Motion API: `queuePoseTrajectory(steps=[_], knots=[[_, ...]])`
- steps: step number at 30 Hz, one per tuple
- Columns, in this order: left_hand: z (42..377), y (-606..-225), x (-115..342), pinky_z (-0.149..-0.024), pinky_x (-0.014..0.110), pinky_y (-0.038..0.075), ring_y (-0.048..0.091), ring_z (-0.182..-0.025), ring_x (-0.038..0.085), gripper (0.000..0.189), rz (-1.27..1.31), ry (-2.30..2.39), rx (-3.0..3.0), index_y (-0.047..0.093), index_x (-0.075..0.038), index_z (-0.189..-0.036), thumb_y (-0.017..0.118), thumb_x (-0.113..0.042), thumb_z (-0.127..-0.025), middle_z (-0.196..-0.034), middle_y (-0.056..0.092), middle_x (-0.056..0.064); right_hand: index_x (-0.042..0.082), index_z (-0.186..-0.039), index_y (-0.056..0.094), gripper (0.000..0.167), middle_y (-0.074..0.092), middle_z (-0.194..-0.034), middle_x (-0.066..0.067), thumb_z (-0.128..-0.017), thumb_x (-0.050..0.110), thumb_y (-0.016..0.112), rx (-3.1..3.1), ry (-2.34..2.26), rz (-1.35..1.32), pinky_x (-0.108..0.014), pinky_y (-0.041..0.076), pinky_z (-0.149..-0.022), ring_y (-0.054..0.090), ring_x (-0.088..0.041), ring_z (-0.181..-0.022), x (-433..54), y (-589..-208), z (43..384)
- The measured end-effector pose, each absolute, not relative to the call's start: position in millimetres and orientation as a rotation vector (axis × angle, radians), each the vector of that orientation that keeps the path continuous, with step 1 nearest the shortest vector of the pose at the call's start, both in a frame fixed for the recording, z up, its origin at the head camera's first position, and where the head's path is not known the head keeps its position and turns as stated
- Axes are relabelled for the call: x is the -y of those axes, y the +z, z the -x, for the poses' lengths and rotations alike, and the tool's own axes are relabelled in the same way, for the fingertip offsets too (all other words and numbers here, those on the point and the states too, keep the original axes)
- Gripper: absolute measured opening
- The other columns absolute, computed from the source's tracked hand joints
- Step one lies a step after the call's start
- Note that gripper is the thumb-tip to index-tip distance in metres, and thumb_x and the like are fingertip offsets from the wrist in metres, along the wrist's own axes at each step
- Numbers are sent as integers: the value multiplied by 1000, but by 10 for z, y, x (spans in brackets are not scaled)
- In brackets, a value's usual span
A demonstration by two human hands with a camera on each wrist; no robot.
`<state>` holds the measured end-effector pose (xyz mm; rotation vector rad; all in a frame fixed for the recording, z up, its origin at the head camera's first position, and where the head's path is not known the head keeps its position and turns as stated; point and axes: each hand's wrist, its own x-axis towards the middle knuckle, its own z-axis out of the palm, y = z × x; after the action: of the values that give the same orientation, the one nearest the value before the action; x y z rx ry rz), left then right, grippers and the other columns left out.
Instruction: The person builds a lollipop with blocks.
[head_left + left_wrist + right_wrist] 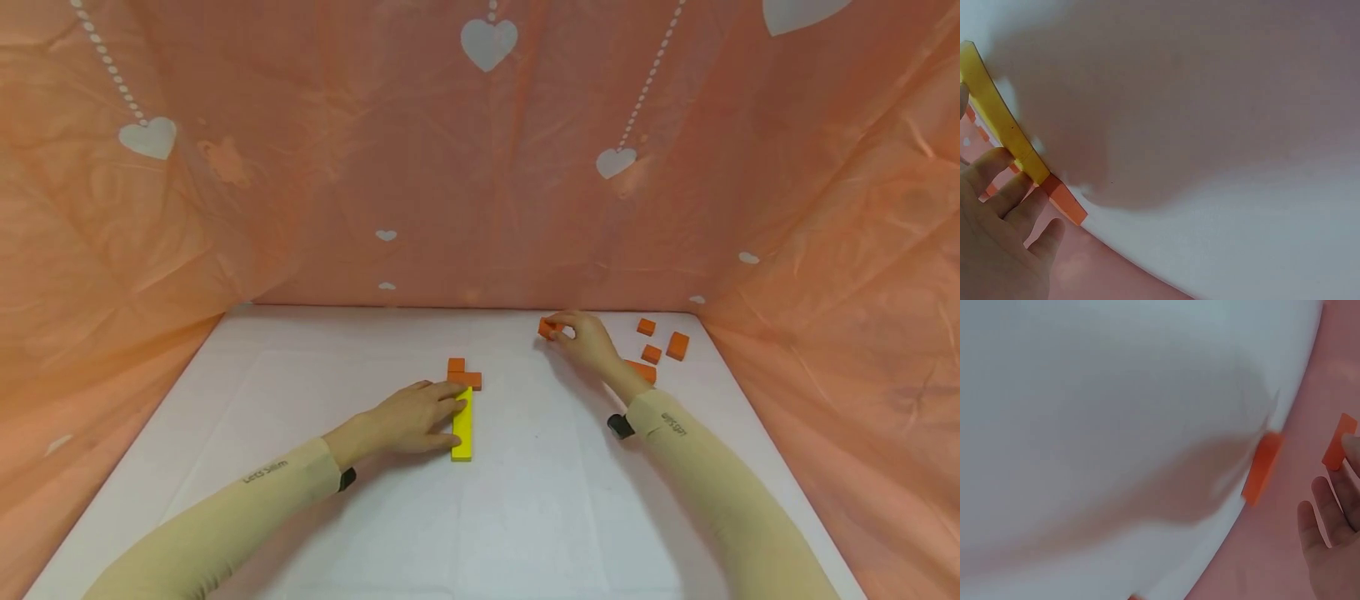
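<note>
- Yellow bar (462, 433) lies lengthwise on the white desk (540, 517), near its middle; the left hand (412, 418) rests on it, thumb and fingers spread along its length, its grip relaxed rather than closed round it.
- At the bar's far end sits a crosswise orange block (472, 381); a small orange block (456, 365) stands against the left part of its far side.
- Farther back and to the right, the right hand (588, 343) pinches an orange piece (545, 328) between thumb and fingers; that grip is closed to the piece's width, the other fingers held loosely out; whether the piece touches the desk, I cannot tell.
- Right of that hand lie two small orange cubes (647, 327) and an orange brick (677, 346); a longer orange block (643, 372) is partly hidden behind the right wrist.
- Pink cloth (420, 167) with pale hearts hangs behind the desk and on both sides.
</note>
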<state>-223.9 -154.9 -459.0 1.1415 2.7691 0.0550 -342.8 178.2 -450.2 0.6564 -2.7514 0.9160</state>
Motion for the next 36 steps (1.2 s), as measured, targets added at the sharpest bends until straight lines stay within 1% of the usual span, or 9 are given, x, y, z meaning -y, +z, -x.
queuePoseTrajectory(steps=[5, 13, 22, 26, 30, 36], knots=[[2240, -4600, 1553, -119, 50, 38, 45, -146, 28, 65, -1139, 48, -2773, 59, -9, -148, 64, -52, -100, -160, 46, 10, 3, -130, 72, 32, 68, -133, -17, -99, 7, 69, 2792, 932, -732, -53, 46, -110, 60, -37, -129, -1568, -4516, 3345], [2255, -4606, 1550, -118, 50, 39, 46, -145, 29, 64, -1156, 57, -2771, 60, -9, -146, 65, -52, -99, -159, 47, 11, 4, -133, 71, 33, 66, -137, -14, -101, 10, 67, 2834, 983, -810, -50, 45, -114, 57, -34, -133, -1291, -4583, 3259], [2252, -4596, 1548, -118, 51, 40, 47, -144, 30, 64, -1166, 76, -2770, 61, -7, -146, 66, -50, -99, -159, 47, 12, 6, -130, 72, 30, 69, -132, -12, -101, 15, 69, 2826, 968, -911, -47, 45, -114, 60, -32, -129, -1038, -4679, 3226], [2249, -4586, 1549, -117, 51, 40, 47, -144, 30, 64, -1169, 73, -2767, 60, -7, -146, 65, -51, -100, -159, 47, 12, 5, -129, 73, 30, 70, -130, -11, -100, 14, 70, 2826, 970, -956, -47, 45, -114, 61, -31, -127, -944, -4714, 3224], [2253, -4586, 1550, -118, 51, 40, 46, -145, 30, 63, -1170, 70, -2768, 61, -7, -146, 64, -51, -100, -159, 47, 12, 5, -128, 73, 29, 71, -129, -11, -100, 13, 70, 2818, 950, -985, -47, 47, -112, 62, -31, -125, -874, -4716, 3204], [2260, -4593, 1555, -118, 50, 40, 47, -144, 29, 62, -1175, 65, -2775, 62, -8, -144, 64, -51, -100, -158, 48, 13, 7, -129, 73, 29, 71, -128, -9, -102, 16, 68, 2864, 866, -1030, -46, 47, -112, 63, -29, -125, -821, -4716, 3197]])
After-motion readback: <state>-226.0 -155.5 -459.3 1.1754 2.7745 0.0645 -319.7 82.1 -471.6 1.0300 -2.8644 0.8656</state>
